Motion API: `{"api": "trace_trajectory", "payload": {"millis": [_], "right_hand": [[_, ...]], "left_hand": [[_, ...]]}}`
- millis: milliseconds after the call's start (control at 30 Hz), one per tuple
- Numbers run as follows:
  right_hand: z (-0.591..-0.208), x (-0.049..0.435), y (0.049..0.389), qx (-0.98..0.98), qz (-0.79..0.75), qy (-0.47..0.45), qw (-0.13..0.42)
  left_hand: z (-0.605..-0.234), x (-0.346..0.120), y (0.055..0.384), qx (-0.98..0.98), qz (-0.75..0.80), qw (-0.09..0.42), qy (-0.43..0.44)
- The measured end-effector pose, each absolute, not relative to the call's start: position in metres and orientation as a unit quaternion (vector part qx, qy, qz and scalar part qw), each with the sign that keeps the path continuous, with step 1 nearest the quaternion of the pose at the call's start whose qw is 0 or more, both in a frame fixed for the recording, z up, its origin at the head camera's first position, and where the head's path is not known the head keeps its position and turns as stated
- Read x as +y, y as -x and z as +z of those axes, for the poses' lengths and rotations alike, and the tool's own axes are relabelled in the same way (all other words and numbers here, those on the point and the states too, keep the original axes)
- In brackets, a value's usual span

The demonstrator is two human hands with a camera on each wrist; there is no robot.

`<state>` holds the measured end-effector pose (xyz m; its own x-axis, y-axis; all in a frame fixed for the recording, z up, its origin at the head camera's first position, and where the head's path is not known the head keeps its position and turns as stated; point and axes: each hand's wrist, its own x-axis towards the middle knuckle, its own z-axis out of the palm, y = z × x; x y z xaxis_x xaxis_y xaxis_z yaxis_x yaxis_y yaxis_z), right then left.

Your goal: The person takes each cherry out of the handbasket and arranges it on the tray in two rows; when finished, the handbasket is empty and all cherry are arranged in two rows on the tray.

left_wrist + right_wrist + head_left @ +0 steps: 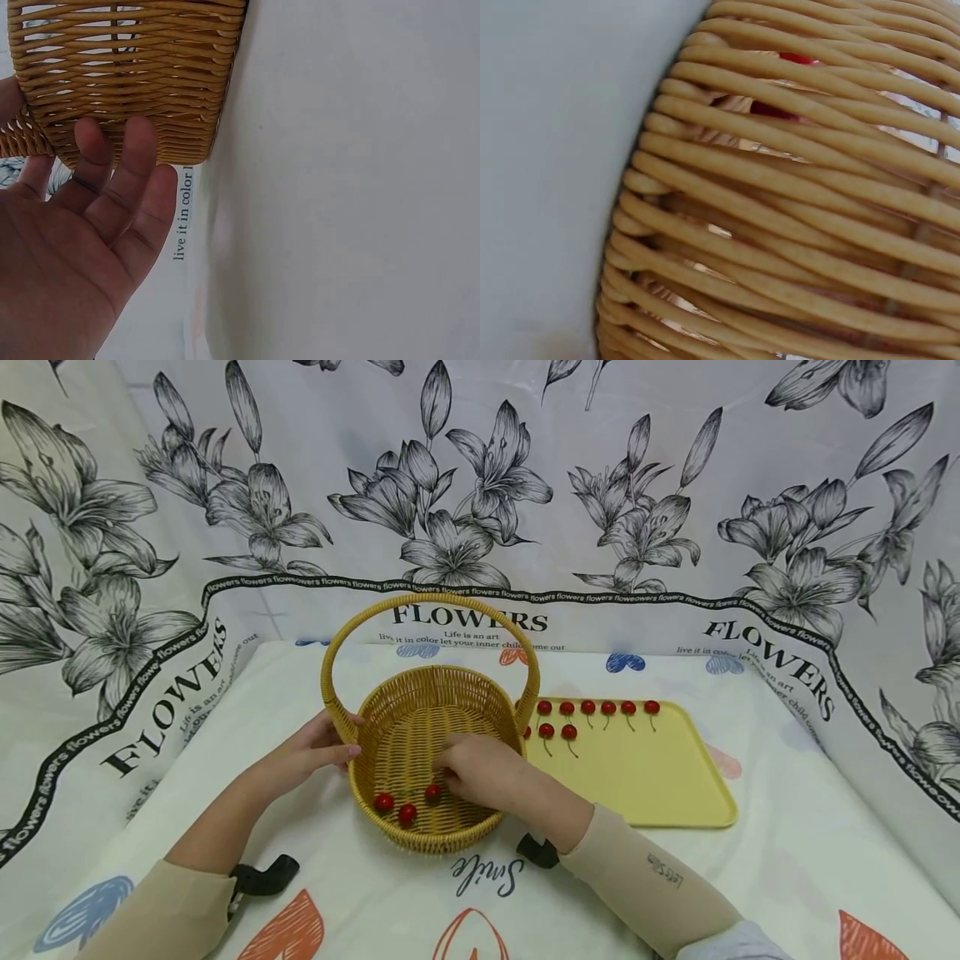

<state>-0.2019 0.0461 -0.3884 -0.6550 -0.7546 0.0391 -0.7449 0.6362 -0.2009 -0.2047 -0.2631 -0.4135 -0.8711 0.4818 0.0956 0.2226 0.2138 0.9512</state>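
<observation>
A yellow wicker basket [438, 839] with a tall arched handle stands in the middle in the head view. My left hand [318, 745] grips its left side where the handle meets the rim. In the left wrist view, several fingers [139, 157] lie along the outside of the weave. My right hand [483, 768] reaches over the right rim into the basket, its fingertips turned down and hidden. Close to it lies a red cherry [432, 793]. Two more cherries, one left [384, 802] and one nearer me [407, 814], lie at the basket's front left.
A yellow tray [637, 785] lies to the basket's right, partly behind it. Several stemmed cherries [588, 707] sit along its far edge, with a shorter second row in front. A white patterned cloth [795, 860] covers the table, and a flowered curtain [450, 468] hangs behind.
</observation>
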Motion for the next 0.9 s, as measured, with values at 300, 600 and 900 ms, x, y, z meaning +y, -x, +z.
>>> {"api": "trace_trajectory", "payload": {"millis": [300, 600, 900], "right_hand": [[-0.349, 0.073, 0.195, 0.882, -0.256, 0.396, 0.015], [-0.305, 0.125, 0.192, 0.859, -0.366, 0.356, 0.041], [-0.282, 0.174, 0.201, 0.875, -0.372, 0.31, 0.022]], "left_hand": [[-0.414, -0.263, 0.205, 0.765, 0.586, 0.109, -0.243], [-0.413, -0.262, 0.206, 0.763, 0.589, 0.111, -0.245], [-0.413, -0.261, 0.205, 0.764, 0.589, 0.11, -0.238]]}}
